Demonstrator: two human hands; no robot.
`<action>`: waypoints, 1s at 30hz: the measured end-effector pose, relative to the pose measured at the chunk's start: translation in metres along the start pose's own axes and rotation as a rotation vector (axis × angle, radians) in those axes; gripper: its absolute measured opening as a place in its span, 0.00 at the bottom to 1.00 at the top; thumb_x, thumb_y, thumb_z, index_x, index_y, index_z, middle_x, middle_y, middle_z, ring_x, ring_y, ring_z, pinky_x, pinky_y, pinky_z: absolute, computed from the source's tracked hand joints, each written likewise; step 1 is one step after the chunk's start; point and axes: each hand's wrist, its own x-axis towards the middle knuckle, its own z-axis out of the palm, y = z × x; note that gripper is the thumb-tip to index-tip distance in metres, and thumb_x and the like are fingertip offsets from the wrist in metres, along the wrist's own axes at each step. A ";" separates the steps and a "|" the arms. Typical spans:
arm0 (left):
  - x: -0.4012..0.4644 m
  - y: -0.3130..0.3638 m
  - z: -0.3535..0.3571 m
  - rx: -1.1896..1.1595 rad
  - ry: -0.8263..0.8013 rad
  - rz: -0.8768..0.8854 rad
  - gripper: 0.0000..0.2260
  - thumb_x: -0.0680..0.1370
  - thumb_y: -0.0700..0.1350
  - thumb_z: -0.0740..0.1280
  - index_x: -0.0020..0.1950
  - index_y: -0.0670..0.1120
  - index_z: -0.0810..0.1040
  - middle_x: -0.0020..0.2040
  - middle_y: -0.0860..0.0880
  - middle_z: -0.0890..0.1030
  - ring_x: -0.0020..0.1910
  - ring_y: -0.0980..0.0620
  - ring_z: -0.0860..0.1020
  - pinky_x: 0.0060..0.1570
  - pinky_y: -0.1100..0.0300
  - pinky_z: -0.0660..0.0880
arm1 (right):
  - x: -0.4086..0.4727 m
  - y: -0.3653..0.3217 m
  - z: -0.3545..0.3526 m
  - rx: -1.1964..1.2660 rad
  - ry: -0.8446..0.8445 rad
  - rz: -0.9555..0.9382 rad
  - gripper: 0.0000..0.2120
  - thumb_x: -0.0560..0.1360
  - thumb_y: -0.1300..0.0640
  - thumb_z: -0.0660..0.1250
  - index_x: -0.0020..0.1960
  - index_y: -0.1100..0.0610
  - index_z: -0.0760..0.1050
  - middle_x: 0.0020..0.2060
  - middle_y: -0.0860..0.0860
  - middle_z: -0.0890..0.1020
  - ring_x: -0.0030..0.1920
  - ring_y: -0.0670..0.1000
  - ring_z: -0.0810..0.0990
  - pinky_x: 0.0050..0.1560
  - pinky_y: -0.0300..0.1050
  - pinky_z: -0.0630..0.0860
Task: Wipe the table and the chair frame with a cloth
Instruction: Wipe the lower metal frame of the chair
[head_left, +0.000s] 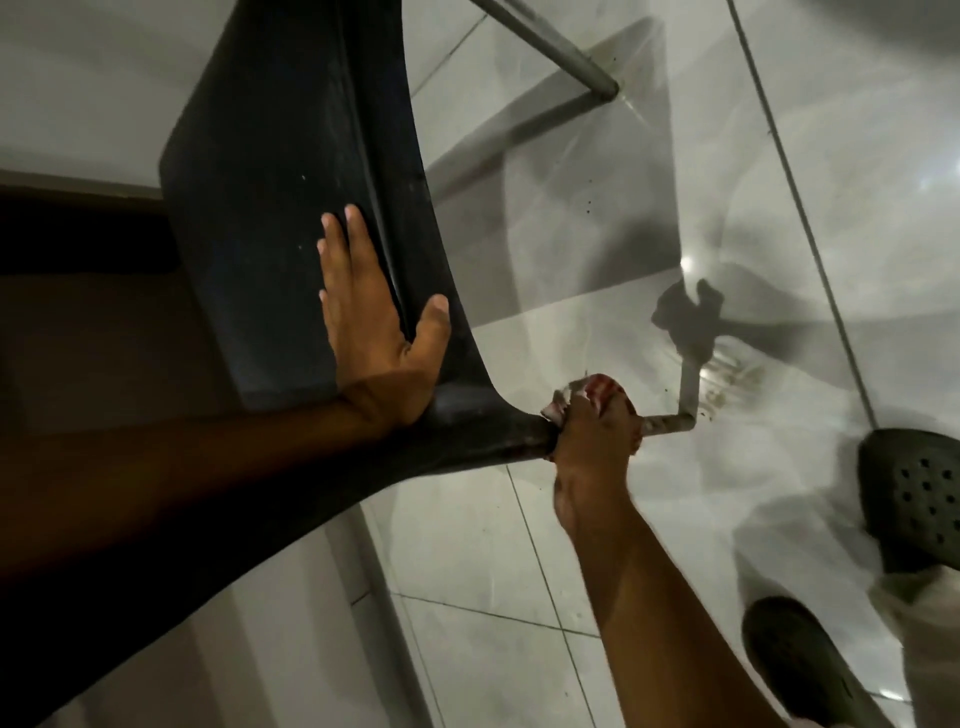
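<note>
Metal chair frame (670, 423) gripped, cloth (576, 395) bunched.

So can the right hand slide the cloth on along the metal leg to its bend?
Probably yes. The right hand already grips the cloth round the metal leg, and the bare stretch to the bend looks unobstructed.

cloth (571, 397) mostly hidden in right hand (592, 436), chair (270, 197) top cropped

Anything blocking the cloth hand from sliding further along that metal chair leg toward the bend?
Nothing visible does. The right hand grips the cloth around the metal chair leg, and the stretch to the bend is bare. The left hand lies flat on the black chair seat, clear of it.
</note>
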 end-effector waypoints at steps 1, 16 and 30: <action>-0.001 0.000 0.000 -0.002 -0.001 0.000 0.41 0.74 0.58 0.60 0.80 0.46 0.43 0.83 0.42 0.45 0.82 0.43 0.45 0.78 0.37 0.46 | 0.005 -0.001 -0.004 0.036 0.007 0.012 0.19 0.79 0.60 0.63 0.69 0.59 0.67 0.58 0.61 0.77 0.44 0.49 0.80 0.43 0.41 0.78; -0.001 -0.003 0.006 -0.096 0.014 0.062 0.38 0.76 0.52 0.59 0.79 0.39 0.44 0.82 0.39 0.46 0.82 0.42 0.46 0.79 0.38 0.47 | 0.116 0.002 -0.065 -0.119 -0.022 -0.075 0.13 0.80 0.64 0.56 0.40 0.51 0.67 0.31 0.49 0.73 0.22 0.38 0.74 0.21 0.35 0.66; 0.001 -0.004 0.003 -0.100 -0.020 0.034 0.41 0.74 0.56 0.61 0.79 0.47 0.41 0.82 0.42 0.45 0.82 0.43 0.46 0.79 0.38 0.49 | 0.133 -0.002 -0.073 -0.147 0.070 0.024 0.07 0.81 0.62 0.57 0.48 0.54 0.73 0.36 0.52 0.77 0.30 0.49 0.78 0.20 0.40 0.72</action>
